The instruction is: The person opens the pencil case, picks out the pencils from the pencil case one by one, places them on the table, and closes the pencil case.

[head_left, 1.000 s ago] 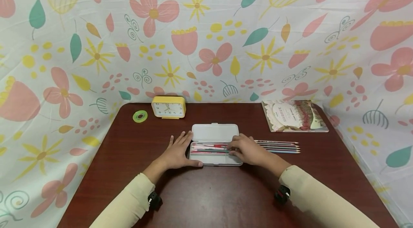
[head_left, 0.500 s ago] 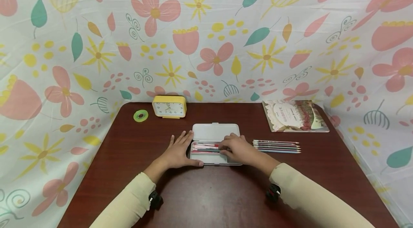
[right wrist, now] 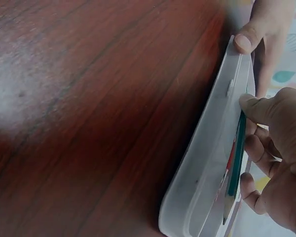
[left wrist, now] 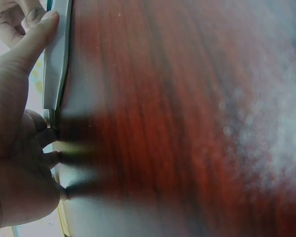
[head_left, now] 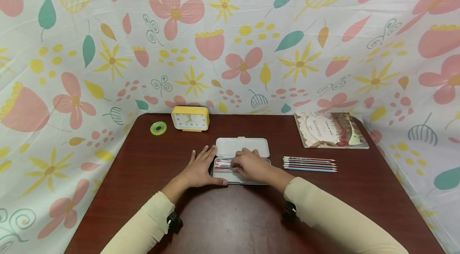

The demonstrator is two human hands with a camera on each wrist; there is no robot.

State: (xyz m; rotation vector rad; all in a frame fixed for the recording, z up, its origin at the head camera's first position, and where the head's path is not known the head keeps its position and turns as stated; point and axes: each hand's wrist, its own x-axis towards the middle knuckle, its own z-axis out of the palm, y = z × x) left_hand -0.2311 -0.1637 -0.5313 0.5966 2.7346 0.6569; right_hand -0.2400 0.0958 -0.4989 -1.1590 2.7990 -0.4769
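A white pencil case (head_left: 245,179) lies on the table with its lid (head_left: 242,148) folded back. Several red, white and dark pencils or pens (head_left: 223,163) lie in its rear compartment. My left hand (head_left: 197,172) rests at the case's left end, fingers straight and spread, its thumb (left wrist: 42,34) against the front corner. My right hand (head_left: 249,165) is over the case and hides part of it. In the right wrist view, its thumb and fingers pinch a green pencil (right wrist: 238,155), sharpened tip toward the case's right end.
A row of several pencils (head_left: 310,164) lies right of the case. A booklet (head_left: 330,130) is at the back right. A yellow alarm clock (head_left: 190,119) and a green tape roll (head_left: 158,128) are at the back left. A floral cloth (head_left: 230,46) hangs behind the table (head_left: 230,218).
My right hand has moved left along the inside of the case, toward its middle. My left hand stays at the left end. The view has shifted slightly.
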